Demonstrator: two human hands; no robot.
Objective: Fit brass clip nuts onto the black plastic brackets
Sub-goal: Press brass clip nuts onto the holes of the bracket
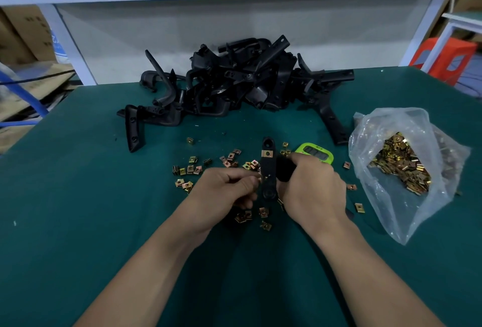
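Observation:
My right hand (311,185) grips a black plastic bracket (268,167) held upright over the green mat. One brass clip nut (267,154) sits on the bracket's upper part. My left hand (227,191) pinches a second clip nut against the bracket's left edge, mostly hidden by my fingers. Several loose brass clip nuts (191,168) lie scattered on the mat around both hands.
A pile of black brackets (234,84) lies at the back of the green mat (78,196). A clear plastic bag of clip nuts (401,167) lies at the right. A green digital timer (315,153) sits behind my right hand. Cardboard boxes stand off the left edge.

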